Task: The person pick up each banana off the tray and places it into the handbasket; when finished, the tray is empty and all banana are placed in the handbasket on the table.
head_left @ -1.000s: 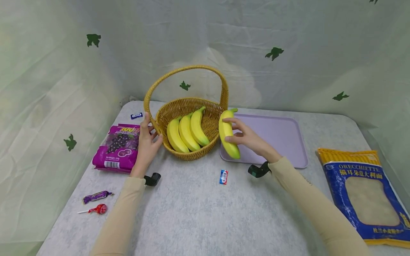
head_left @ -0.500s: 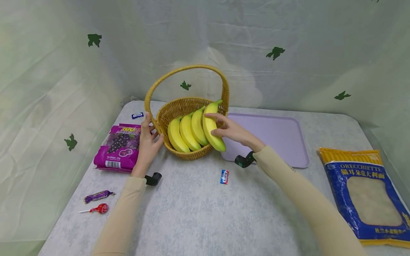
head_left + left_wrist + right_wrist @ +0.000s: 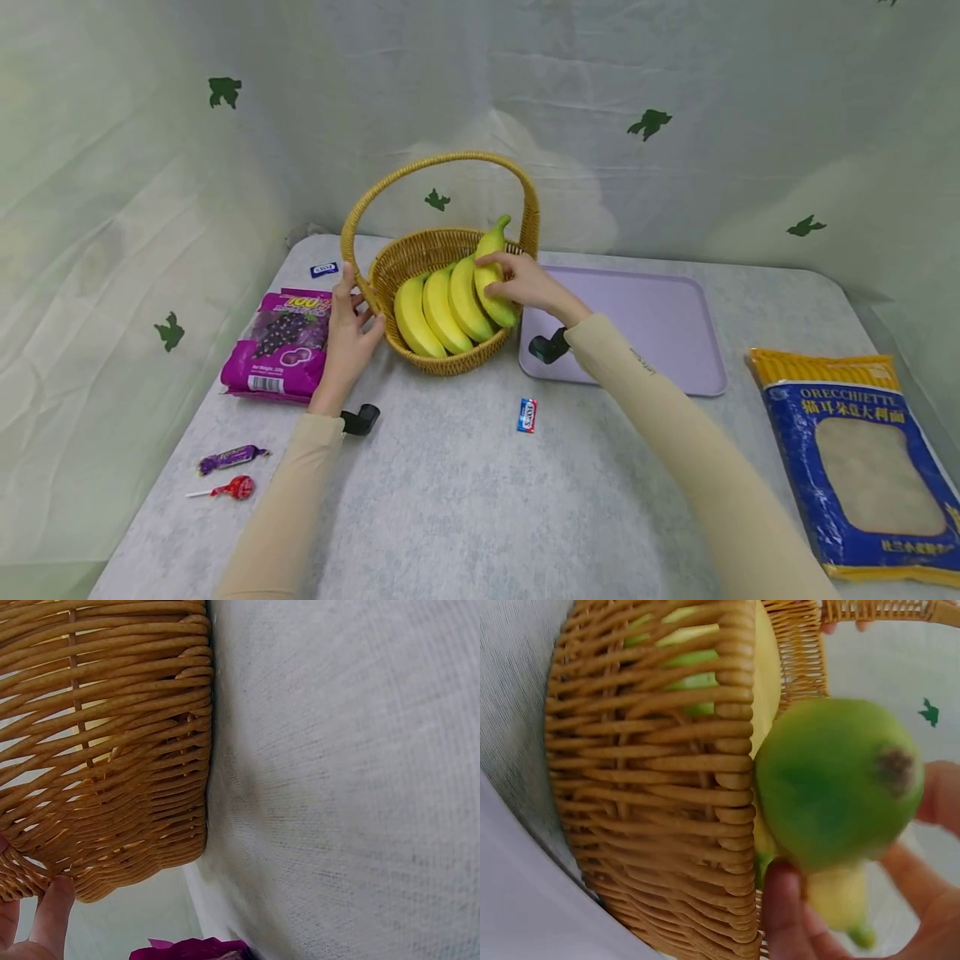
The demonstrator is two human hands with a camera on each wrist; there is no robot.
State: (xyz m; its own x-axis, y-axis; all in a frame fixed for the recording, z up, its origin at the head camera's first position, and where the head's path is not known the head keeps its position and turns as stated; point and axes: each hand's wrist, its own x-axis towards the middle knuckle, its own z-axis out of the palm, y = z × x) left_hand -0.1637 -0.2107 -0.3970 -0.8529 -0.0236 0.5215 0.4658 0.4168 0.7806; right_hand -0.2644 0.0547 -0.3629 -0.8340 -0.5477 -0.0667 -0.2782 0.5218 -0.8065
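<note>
Banana (image 3: pixel 492 279), the fourth of its kind, held by the right hand (image 3: pixel 528 285) with fingers curled over its upper side and the thumb beneath. It sits at the right-hand rim of the wicker basket (image 3: pixel 420 250), tilted with its green stalk end pointing up toward the handle and its lower end beside the three bananas (image 3: pixel 438 310) already lying side by side within. The tilt seems to let it slide in alongside the others rather than across them. In the right wrist view the green tip (image 3: pixel 838 780) fills the frame, close against the woven wall. The left hand (image 3: pixel 348 329) grips the basket's near-left rim, thumb on one side and fingers on the other, apparently to steady it against the push from the opposite side. Beside the basket lies a lilac tray (image 3: pixel 660 333); a purple grape-sweets bag (image 3: pixel 281 342) rests just left of the steadying hand.
</note>
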